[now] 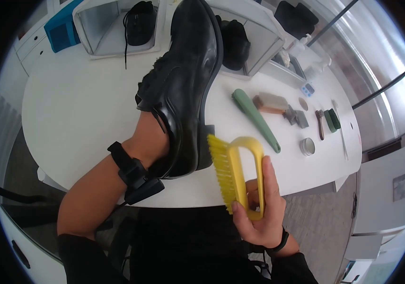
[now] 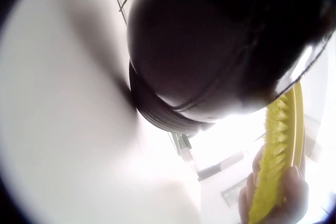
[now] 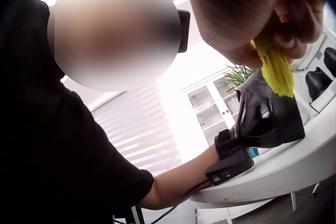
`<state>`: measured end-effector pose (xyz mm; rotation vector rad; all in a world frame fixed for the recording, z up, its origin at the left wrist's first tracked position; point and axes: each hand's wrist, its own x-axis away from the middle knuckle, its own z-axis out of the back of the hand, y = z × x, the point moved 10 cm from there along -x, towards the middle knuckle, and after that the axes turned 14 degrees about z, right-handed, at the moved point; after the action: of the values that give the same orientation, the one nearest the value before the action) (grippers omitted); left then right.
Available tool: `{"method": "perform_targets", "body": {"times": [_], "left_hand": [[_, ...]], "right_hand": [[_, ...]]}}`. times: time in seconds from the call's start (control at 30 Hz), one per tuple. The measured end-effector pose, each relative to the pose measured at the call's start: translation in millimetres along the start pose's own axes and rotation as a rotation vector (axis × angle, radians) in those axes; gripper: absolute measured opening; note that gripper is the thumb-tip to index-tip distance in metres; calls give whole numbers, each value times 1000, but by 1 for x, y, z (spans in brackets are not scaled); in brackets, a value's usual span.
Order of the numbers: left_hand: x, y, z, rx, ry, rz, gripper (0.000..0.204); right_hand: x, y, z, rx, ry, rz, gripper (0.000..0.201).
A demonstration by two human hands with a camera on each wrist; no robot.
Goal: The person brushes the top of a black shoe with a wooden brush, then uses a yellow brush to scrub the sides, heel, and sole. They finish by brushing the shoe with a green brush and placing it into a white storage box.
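Observation:
A black leather lace-up shoe [image 1: 190, 71] is tilted on its side over the white table, its toe pointing away and its heel to the right. My left hand [image 1: 151, 132] reaches into the shoe's opening, so its fingers are hidden inside. In my right hand [image 1: 266, 215] I hold a yellow scrub brush [image 1: 237, 175] by its loop handle, fingers wrapped through it. The bristles face left, close beside the shoe's heel. In the left wrist view the brush [image 2: 278, 145] overlaps the shoe's edge [image 2: 210, 50].
Two clear-fronted boxes [image 1: 82, 28] hold black shoes at the back. On the table's right lie a green shoehorn [image 1: 257, 120], a wooden-backed brush [image 1: 271, 102], a round tin [image 1: 307, 146], a small dark-handled brush [image 1: 320, 125] and a green brush [image 1: 332, 120].

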<state>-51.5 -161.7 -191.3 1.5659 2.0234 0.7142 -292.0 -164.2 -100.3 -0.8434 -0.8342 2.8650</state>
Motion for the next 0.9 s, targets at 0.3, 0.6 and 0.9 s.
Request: {"method": "perform_targets", "body": {"times": [0.3, 0.6, 0.9], "left_hand": [[5, 10, -8, -789, 63, -222, 42], [4, 8, -10, -395, 236, 66, 49], [1, 6, -4, -641, 179, -30, 52]], "right_hand": [[-17, 16, -14, -23, 60, -38, 89], [6, -3, -21, 11, -31, 28, 91], [1, 6, 5, -37, 57, -24, 87]]}}
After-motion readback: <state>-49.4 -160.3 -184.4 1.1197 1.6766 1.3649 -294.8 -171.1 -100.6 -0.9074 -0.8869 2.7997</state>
